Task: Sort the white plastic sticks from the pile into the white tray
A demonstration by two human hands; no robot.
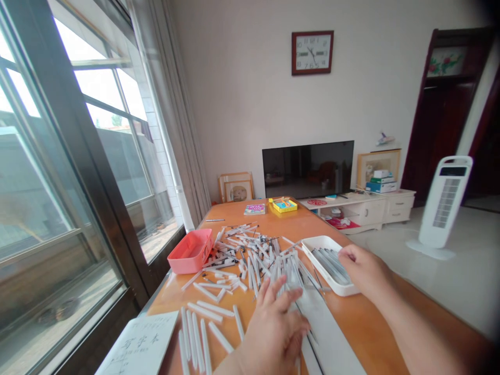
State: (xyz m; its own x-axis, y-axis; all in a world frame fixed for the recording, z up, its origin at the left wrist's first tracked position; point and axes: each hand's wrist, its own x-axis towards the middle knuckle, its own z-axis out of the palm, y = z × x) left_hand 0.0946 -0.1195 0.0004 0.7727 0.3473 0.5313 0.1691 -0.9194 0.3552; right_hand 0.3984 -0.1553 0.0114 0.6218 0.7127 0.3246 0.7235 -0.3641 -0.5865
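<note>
Sorting, seemingly, with left hand (275, 325) spread over scattered white tubes (252, 270) on the counter (230, 212), and right hand (364, 268) curled at the white tray (344, 290) of grey rods (329, 261); cannot tell whether gripping anything with either. Likely needs careful single picks next.

The person's bare, broad-backed left hand (275, 323) is showing long, rounded fingers (266, 291) with softly blurred outlines, and its bare, thick left wrist (234, 360) is running out of the scene at the near edge. Farther right, the bare, smooth-backed right hand (363, 268) is showing a compact, rounded outline and is narrowing slightly at the wrist. Beyond that wrist, the long, bare right forearm (414, 325) is widening steadily toward the near right, its smooth contour passing into the dim corner.
</note>
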